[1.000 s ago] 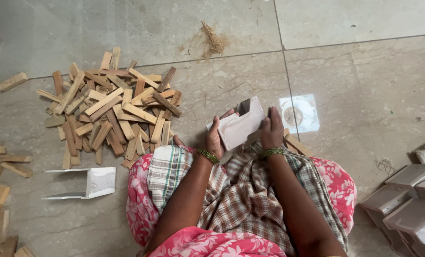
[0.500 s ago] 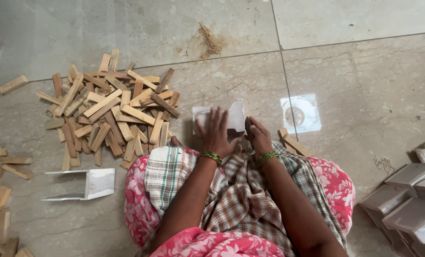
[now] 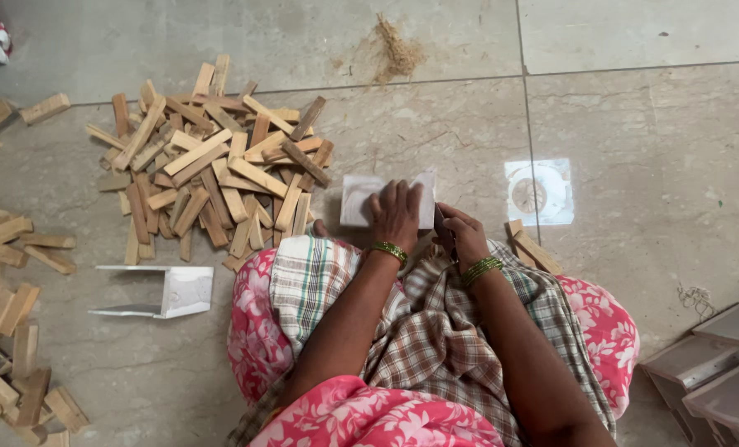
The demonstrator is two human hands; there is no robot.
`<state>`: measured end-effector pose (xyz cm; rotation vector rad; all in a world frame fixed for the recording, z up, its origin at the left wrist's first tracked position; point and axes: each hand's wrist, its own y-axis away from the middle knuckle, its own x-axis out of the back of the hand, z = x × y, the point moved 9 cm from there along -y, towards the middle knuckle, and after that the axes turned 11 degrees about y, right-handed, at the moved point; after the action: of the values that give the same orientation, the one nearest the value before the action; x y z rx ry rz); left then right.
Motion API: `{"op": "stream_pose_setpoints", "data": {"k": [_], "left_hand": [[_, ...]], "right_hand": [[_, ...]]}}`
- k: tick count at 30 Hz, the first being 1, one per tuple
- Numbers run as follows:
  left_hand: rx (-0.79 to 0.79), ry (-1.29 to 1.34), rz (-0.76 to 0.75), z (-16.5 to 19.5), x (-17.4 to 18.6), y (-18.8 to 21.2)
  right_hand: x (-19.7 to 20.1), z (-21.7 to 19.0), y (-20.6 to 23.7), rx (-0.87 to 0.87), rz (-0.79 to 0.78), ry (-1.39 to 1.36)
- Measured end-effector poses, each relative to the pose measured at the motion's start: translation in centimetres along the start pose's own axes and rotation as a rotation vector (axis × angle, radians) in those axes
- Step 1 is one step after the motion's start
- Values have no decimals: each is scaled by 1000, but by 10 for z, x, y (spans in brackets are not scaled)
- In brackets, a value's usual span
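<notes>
The left hand [image 3: 396, 213] lies palm-down with fingers spread flat on a white box [image 3: 361, 199], which rests on the tiled floor [image 3: 634, 124] just far of the person's knees and immediately right of the large pile of wooden blocks [image 3: 212, 178]. The right hand [image 3: 460, 236] sits just right of the box at its near-right corner with fingers curled; whether it pinches anything cannot be told. An open white box [image 3: 179, 290] lies on the floor to the near left, and grey trays [image 3: 717, 372] are stacked at the near right.
</notes>
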<state>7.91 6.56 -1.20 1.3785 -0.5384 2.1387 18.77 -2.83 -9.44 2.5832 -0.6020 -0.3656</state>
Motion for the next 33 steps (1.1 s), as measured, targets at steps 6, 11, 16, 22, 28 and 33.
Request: {"op": "stream_pose_setpoints", "data": {"k": [6, 11, 16, 22, 28, 33], "left_hand": [[45, 178, 149, -6, 35, 10], [-55, 532, 426, -2, 56, 19], [-24, 865, 374, -13, 33, 14], [77, 928, 122, -14, 10, 14], [258, 465, -313, -19, 15, 36], [217, 331, -413, -36, 35, 33]], "right_hand": [[12, -31, 10, 62, 90, -205], [54, -66, 22, 422, 324, -299], [71, -75, 25, 621, 424, -228], [33, -117, 69, 933, 421, 266], [-50, -143, 115, 1105, 250, 1187], [-70, -153, 131, 1134, 332, 1408]]}}
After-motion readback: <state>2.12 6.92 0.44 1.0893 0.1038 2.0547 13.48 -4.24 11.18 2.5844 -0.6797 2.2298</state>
